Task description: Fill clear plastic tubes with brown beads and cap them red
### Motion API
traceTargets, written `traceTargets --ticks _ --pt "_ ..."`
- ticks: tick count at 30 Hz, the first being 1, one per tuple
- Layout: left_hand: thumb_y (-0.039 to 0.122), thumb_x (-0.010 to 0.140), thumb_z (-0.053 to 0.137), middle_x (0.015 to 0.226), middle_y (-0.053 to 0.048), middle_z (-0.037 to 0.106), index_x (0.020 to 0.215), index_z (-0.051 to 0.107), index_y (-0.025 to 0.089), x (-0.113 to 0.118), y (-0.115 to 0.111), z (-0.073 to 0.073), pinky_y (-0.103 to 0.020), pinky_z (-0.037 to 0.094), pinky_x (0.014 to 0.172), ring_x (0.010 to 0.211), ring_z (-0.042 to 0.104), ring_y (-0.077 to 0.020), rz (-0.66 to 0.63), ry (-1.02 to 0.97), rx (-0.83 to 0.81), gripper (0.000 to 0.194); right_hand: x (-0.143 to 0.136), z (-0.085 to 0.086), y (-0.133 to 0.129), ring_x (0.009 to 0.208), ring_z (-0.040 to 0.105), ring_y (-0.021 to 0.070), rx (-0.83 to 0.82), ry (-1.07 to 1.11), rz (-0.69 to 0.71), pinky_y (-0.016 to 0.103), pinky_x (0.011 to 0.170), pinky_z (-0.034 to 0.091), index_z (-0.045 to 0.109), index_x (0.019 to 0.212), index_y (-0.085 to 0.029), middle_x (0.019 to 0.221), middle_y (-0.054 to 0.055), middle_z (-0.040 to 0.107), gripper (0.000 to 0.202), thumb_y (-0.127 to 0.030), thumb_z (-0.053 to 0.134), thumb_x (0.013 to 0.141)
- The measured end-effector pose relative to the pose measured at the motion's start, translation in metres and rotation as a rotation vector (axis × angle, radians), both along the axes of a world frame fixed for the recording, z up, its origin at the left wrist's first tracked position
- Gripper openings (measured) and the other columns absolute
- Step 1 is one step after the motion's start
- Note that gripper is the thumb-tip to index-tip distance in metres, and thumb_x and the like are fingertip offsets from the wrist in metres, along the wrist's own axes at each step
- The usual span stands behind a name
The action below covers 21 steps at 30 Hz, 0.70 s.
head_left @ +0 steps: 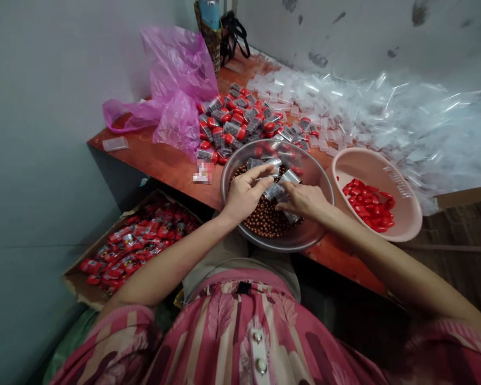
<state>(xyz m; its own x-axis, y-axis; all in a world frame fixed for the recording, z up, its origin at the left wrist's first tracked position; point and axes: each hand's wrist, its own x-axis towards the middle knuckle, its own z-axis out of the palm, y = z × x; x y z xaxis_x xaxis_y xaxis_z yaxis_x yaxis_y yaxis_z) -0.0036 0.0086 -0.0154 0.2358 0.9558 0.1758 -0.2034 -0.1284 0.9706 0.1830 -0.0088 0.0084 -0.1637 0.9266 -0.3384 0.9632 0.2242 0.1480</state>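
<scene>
A metal bowl (280, 247) at the table's edge holds many small brown balls (266, 216) and several clear plastic containers (291, 176). Both my hands are inside its rim. My left hand (246, 193) comes in from the left, fingers bent and thumb beneath them, closed at a clear container (273, 162). From the right reaches my right hand (307, 200), its fingers and thumb closed about another clear container (276, 191) that lies between the hands. The fingertips partly cover the containers, so the exact hold is hard to see.
Filled containers with red caps (240, 120) are piled behind the bowl. A pink basin (411, 222) holds red caps (371, 206). Empty clear containers (436, 128) cover the table's right. A pink plastic bag (176, 80) lies at left; below, a cardboard box (74, 280) holds red packed items.
</scene>
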Motion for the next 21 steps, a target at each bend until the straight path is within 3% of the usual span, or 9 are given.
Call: traceTargets --ticks 2,4,8,11,13,15,18,21 --pt "0.026 0.083 0.064 0.115 -0.011 0.073 0.116 0.067 0.015 0.0 0.001 -0.002 -0.036 0.051 0.098 0.109 0.068 -0.0225 -0.013 0.033 0.005 0.035 -0.002 -0.004 0.005 0.097 0.068 0.0332 -0.04 0.052 -0.051 0.039 0.075 0.05 0.049 0.135 -0.019 0.115 0.016 0.069 0.059 -0.047 0.061 0.084" --pt "0.027 0.083 0.064 0.118 -0.011 0.072 0.121 0.064 0.016 -0.001 0.001 -0.003 -0.037 0.051 0.098 0.11 0.067 -0.0232 -0.022 0.1 0.02 0.039 0.003 -0.003 0.01 0.093 0.068 0.0295 -0.026 0.256 -0.159 0.038 0.077 0.05 0.056 0.125 -0.021 0.104 0.011 0.071 0.054 -0.044 0.068 0.078" --pt "0.031 0.081 0.067 0.125 -0.012 0.068 0.132 0.056 0.018 -0.001 -0.001 0.002 -0.037 0.052 0.093 0.103 0.069 -0.0229 -0.1 0.333 0.065 0.053 0.015 0.01 0.012 0.069 0.065 0.0184 0.025 1.055 -0.49 0.031 0.064 0.053 0.058 0.093 -0.019 0.079 0.002 0.067 0.046 -0.049 0.079 0.065" --pt "0.034 0.081 0.068 0.105 -0.008 0.074 0.122 0.063 0.018 0.001 -0.004 0.01 -0.034 0.054 0.084 0.087 0.071 -0.0207 -0.166 0.47 0.102 0.043 0.018 0.018 0.005 0.059 0.063 0.013 -0.006 1.485 -0.61 0.027 0.059 0.054 0.054 0.082 -0.02 0.076 -0.001 0.064 0.047 -0.052 0.082 0.061" --pt "0.031 0.084 0.064 0.085 -0.004 0.075 0.11 0.068 0.017 0.002 -0.005 0.015 -0.031 0.054 0.075 0.073 0.07 -0.0176 -0.166 0.486 0.096 0.03 0.02 0.021 0.0 0.062 0.065 0.013 -0.01 1.535 -0.548 0.027 0.061 0.054 0.056 0.082 -0.02 0.076 -0.002 0.064 0.045 -0.051 0.081 0.062" --pt "0.028 0.084 0.062 0.075 -0.001 0.073 0.103 0.07 0.017 0.002 -0.005 0.017 -0.027 0.052 0.069 0.064 0.067 -0.0155 -0.16 0.492 0.092 0.023 0.025 0.023 -0.003 0.07 0.066 0.0152 0.029 1.421 -0.354 0.029 0.068 0.055 0.062 0.087 -0.019 0.08 0.0 0.067 0.04 -0.05 0.078 0.068" --pt "0.027 0.082 0.064 0.076 -0.002 0.073 0.093 0.073 0.017 -0.002 -0.003 0.02 -0.026 0.049 0.067 0.068 0.067 -0.0157 -0.181 0.595 0.179 0.017 0.038 0.027 -0.002 0.087 0.067 0.0194 0.153 1.066 0.029 0.031 0.078 0.052 0.068 0.101 -0.02 0.094 0.005 0.072 0.032 -0.045 0.068 0.081" --pt "0.024 0.081 0.065 0.077 -0.003 0.073 0.091 0.074 0.015 -0.01 0.006 0.022 -0.027 0.047 0.07 0.071 0.066 -0.0165 -0.2 0.756 0.265 0.016 0.053 0.03 0.002 0.093 0.067 0.021 0.213 0.63 0.282 0.031 0.081 0.051 0.069 0.104 -0.019 0.099 0.009 0.073 0.024 -0.035 0.057 0.091"
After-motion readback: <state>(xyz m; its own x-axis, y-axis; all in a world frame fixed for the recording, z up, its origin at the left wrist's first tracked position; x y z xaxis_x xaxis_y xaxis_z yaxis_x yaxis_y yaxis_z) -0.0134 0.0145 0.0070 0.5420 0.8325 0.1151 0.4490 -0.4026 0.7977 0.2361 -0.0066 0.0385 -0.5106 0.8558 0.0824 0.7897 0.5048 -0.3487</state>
